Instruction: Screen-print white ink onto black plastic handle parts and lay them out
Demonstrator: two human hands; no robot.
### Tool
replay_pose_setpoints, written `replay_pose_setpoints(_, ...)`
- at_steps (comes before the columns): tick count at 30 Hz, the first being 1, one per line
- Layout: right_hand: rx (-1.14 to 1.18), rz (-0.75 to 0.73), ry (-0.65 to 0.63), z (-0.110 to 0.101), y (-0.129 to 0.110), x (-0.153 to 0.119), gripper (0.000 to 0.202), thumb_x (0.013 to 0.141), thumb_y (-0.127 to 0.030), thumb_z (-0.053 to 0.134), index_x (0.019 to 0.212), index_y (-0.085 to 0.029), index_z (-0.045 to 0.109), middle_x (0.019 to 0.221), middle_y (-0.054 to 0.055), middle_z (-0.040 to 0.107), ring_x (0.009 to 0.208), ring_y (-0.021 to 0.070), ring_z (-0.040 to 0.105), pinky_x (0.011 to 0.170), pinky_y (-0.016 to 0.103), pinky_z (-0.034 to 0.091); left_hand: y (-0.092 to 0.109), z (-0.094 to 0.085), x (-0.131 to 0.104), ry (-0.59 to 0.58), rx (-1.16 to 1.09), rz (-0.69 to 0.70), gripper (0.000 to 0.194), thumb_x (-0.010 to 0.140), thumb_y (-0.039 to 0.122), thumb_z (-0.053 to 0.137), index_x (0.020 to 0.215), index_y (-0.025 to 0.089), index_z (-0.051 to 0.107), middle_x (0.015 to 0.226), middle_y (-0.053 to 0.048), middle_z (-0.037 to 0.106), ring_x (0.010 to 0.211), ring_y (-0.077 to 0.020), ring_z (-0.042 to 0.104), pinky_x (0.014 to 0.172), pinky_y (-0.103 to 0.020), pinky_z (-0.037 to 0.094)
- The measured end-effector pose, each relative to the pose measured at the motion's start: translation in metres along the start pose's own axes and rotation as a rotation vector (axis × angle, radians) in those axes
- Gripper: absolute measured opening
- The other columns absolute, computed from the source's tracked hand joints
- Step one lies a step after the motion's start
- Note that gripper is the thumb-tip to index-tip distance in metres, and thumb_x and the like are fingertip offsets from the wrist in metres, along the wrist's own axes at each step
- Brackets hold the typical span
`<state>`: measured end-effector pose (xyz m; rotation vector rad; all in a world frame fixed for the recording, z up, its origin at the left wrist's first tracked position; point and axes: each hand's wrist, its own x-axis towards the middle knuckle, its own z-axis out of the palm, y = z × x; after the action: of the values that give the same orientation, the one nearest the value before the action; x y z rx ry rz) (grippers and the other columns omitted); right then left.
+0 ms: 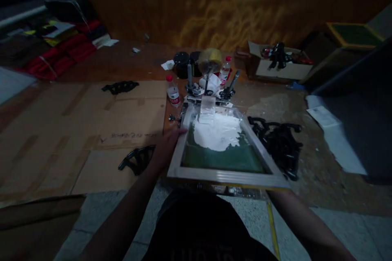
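Note:
A metal-framed screen [225, 176] with green mesh is tilted up in front of me, its far end at a clamp [226, 94]. White paste [217, 132] covers the far part of the mesh, and a pale scraper [208, 108] rests at the paste's far edge. My left hand [171, 140] is at the frame's left side, its fingers mostly hidden in the dark. My right hand [277, 193] is under the near right corner, with its fingers hidden by the frame.
Black curved parts lie left [137, 160] and right [280, 142] of the screen. Beyond stand a red-capped bottle [173, 91], another bottle [225, 70] and dark jars [181, 64]. A carton [281, 68] is at the back right; red cloth [61, 55] lies back left.

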<state>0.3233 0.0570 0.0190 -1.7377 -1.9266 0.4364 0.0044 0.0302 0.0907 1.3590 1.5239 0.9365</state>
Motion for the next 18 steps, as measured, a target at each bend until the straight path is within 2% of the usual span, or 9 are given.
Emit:
replay_pose_setpoints(2,0.035,0.11,0.113,-0.02,0.013,0.016,0.038,0.098,-0.034,0.046,0.086,-0.009,0.072,0.091,0.01,0.073,0.091,0.0212,0.068,0.094,0.043,0.051,-0.033,0.01,-0.011,-0.02,0.044,-0.056,0.049,0.09,0.049,0.044,0.12,0.018,0.067,0.12,-0.008,0.07,0.113,-0.0263,0.062,0.098,-0.038,0.049)
replay_pose_setpoints(4,-0.004,0.127,0.165,-0.029,0.006,0.037,0.028,0.092,-0.026,0.052,0.105,-0.01,0.072,0.108,0.016,0.07,0.107,0.0262,0.063,0.098,0.043,0.047,-0.063,0.025,-0.015,-0.029,0.021,-0.111,0.058,0.088,0.045,0.05,0.137,0.014,0.055,0.127,-0.012,0.067,0.116,-0.0273,0.062,0.099,-0.04,0.05)
replay_pose_setpoints(6,-0.092,-0.003,0.145,-0.026,-0.021,0.057,0.044,0.086,-0.026,0.061,0.128,-0.013,0.062,0.134,0.017,0.057,0.124,0.0299,0.052,0.103,0.043,0.042,-0.088,0.038,-0.013,-0.035,-0.006,-0.13,0.064,0.089,0.042,0.052,0.145,0.013,0.045,0.131,-0.015,0.064,0.114,-0.0268,0.063,0.097,-0.04,0.051)
replay_pose_setpoints(8,-0.188,-0.191,0.044,-0.014,-0.056,0.072,0.054,0.084,-0.03,0.065,0.134,-0.014,0.056,0.141,0.017,0.05,0.126,0.0313,0.047,0.103,0.042,0.04,-0.105,0.046,-0.008,-0.042,-0.002,-0.118,0.064,0.09,0.039,0.052,0.147,0.012,0.042,0.136,-0.017,0.061,0.114,-0.0265,0.064,0.1,-0.041,0.049)
replay_pose_setpoints(10,-0.281,-0.281,-0.136,0.002,-0.085,0.076,0.042,0.085,-0.029,0.064,0.124,-0.015,0.061,0.125,0.016,0.06,0.115,0.0301,0.053,0.096,0.038,0.043,-0.113,0.048,-0.004,-0.051,0.023,-0.106,0.062,0.091,0.038,0.052,0.146,0.012,0.043,0.14,-0.018,0.058,0.117,-0.0274,0.062,0.105,-0.043,0.046)
replay_pose_setpoints(12,-0.363,-0.275,-0.331,0.016,-0.1,0.067,0.025,0.085,-0.022,0.059,0.109,-0.018,0.066,0.105,0.012,0.068,0.101,0.0269,0.059,0.084,0.033,0.045,-0.116,0.048,-0.003,-0.074,0.026,-0.12,0.061,0.092,0.04,0.05,0.146,0.013,0.043,0.139,-0.017,0.058,0.119,-0.0282,0.061,0.105,-0.045,0.046)
replay_pose_setpoints(15,-0.401,-0.335,-0.488,0.021,-0.097,0.038,0.022,0.083,-0.014,0.054,0.101,-0.019,0.067,0.101,0.01,0.07,0.096,0.0234,0.062,0.076,0.028,0.044,-0.113,0.046,-0.005,-0.092,0.013,-0.137,0.06,0.093,0.042,0.048,0.146,0.014,0.043,0.137,-0.015,0.06,0.122,-0.0276,0.06,0.106,-0.043,0.045)
replay_pose_setpoints(18,-0.342,-0.54,-0.589,0.01,-0.084,0.014,0.027,0.082,-0.012,0.054,0.105,-0.017,0.067,0.105,0.009,0.07,0.099,0.022,0.061,0.08,0.028,0.044,-0.11,0.047,-0.006,-0.076,0.021,-0.134,0.057,0.093,0.038,0.048,0.143,0.014,0.047,0.138,-0.014,0.06,0.125,-0.0269,0.058,0.109,-0.042,0.042)
